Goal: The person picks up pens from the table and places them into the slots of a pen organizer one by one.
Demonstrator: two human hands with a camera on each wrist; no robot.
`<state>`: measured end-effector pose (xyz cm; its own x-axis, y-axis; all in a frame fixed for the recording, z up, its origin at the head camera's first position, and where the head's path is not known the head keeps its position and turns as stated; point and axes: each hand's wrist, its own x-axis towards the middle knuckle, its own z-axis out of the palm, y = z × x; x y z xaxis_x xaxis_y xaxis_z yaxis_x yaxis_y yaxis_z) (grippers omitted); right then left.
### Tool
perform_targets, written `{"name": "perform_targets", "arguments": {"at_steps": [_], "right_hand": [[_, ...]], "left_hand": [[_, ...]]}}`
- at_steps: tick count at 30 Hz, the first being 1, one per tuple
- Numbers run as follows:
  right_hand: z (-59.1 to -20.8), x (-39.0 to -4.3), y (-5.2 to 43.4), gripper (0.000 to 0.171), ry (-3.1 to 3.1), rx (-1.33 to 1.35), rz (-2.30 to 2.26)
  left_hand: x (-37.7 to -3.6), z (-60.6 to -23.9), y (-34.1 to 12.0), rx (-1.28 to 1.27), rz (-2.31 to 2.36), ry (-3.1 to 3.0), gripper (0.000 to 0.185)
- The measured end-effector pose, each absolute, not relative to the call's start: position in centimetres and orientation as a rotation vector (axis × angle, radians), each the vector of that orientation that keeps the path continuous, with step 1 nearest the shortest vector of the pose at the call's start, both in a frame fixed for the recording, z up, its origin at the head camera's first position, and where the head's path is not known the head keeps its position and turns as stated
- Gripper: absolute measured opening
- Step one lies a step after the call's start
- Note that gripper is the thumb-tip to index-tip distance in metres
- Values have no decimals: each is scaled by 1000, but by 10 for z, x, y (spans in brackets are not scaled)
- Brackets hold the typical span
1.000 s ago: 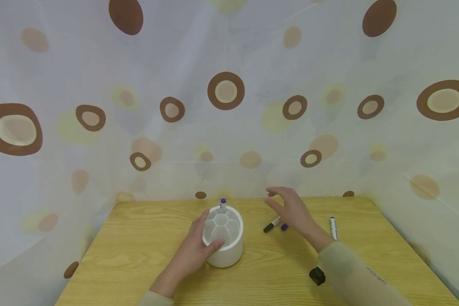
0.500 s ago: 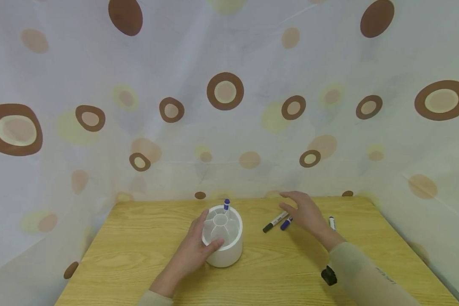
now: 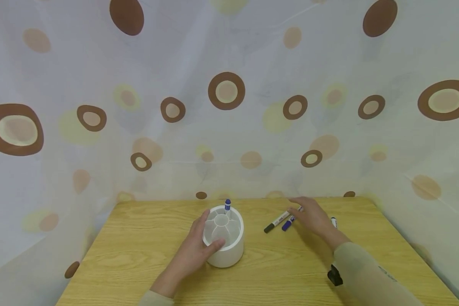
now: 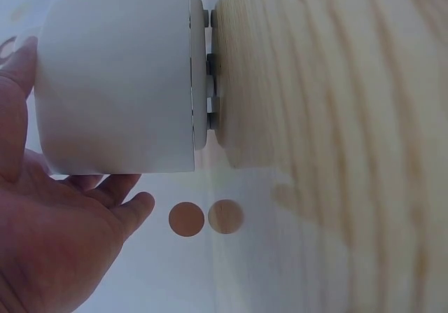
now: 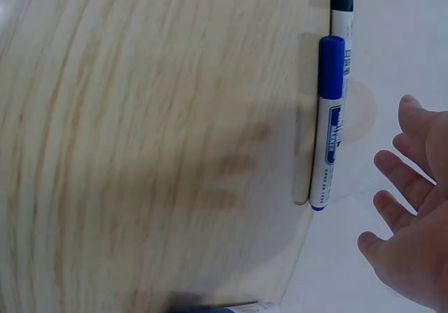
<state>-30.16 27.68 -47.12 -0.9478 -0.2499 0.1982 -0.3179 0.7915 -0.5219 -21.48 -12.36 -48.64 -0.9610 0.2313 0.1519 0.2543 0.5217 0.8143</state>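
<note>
My left hand [image 3: 193, 250] grips a round white pen holder [image 3: 229, 257] standing on the table, thumb over the near rim and fingers around its left side. Dividers split the holder into compartments. One blue-capped marker [image 3: 227, 205] stands in a rear compartment. My right hand [image 3: 313, 217], fingers spread, hovers over a blue marker [image 3: 287, 225] lying on the table. In the right wrist view a gap shows between that hand and the blue marker [image 5: 329, 124]. Beside it lies a dark-capped marker [image 3: 277, 221], roughly parallel.
Another marker [image 3: 334, 222] lies farther right, partly hidden by my right forearm. A blue-capped marker [image 5: 217, 309] shows at the lower edge of the right wrist view. A spotted curtain [image 3: 252, 127] hangs behind the wooden table [image 3: 137, 242]. A black device [image 3: 334, 275] is at the right sleeve.
My right hand has moved right and slightly down, away from the holder and over the blue marker, uncovering more of both loose markers. The left hand and holder have stayed in place.
</note>
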Motion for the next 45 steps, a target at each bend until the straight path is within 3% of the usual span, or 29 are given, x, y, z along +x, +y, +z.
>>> {"name": "perform_targets", "arguments": {"at_steps": [19,27,38,45], "right_hand": [[-511,-320,297,54,-2875,554,717],[-537,-333,308,43,-2827,652,624],[-508,-311,292,37,-2860,642,668],[-510,-312,292,26,-2787,691,650]], "left_hand": [[-214,-485,-124,-437,-1477,-2716,101],[-215,-486,-123,-431,-1468,-2728,101],[-214,-485,-124,-444,-1488,-2698,101],[-215,-485,-123,-422,-1484,-2723,103]]}}
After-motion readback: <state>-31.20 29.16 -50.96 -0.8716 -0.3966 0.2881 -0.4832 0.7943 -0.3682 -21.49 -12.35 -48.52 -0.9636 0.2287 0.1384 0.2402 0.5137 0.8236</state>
